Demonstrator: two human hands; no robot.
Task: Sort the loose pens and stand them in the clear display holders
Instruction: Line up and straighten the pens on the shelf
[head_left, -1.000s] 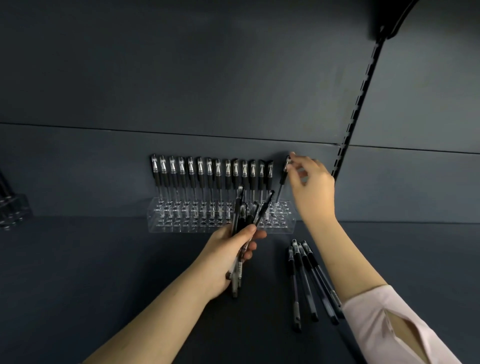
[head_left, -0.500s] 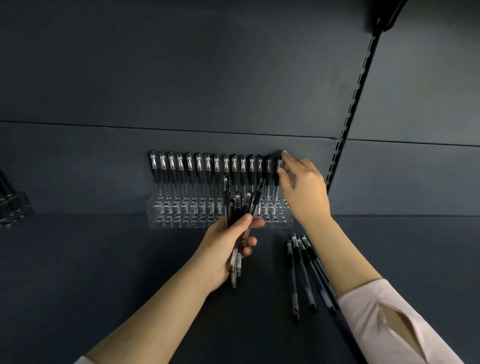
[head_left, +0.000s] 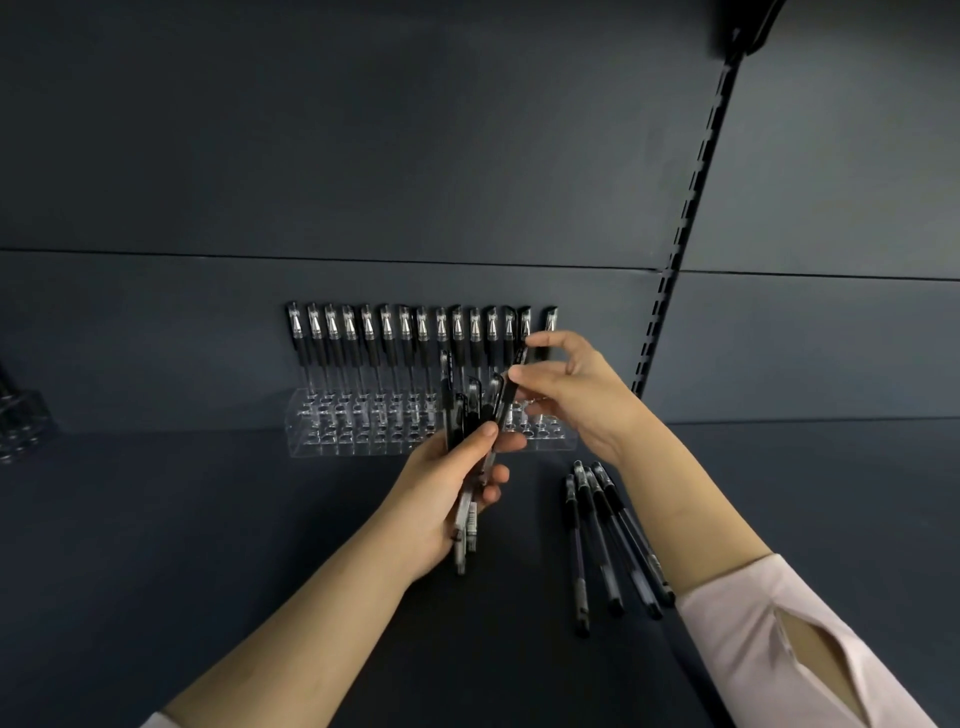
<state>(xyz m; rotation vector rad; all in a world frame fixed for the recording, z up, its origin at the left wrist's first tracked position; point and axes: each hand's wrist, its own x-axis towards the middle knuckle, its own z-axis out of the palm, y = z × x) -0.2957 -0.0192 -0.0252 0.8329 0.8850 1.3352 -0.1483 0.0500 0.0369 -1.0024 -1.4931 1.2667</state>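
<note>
A clear holder (head_left: 332, 441) at the back of the dark shelf (head_left: 208, 545) carries a row of upright pens (head_left: 387, 343). In front of it the left hand (head_left: 441, 499), arm stretched forward, grips a bundle of pens (head_left: 462, 415) with thumb on top. The right hand (head_left: 576, 400), wrist bent inward, pinches the upper end of one pen (head_left: 506, 400) in that bundle, with four loose pens (head_left: 602, 540) lying below it on the shelf.

The right hand (head_left: 576, 395) left the end pen (head_left: 549, 332) standing and now pinches the next pen (head_left: 506, 397) in the left hand's (head_left: 447, 493) bundle (head_left: 460, 415)

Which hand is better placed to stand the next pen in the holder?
Right: the right hand pinches one pen close to the holder's free right-end slots, while the left hand grips the bundle.
</note>
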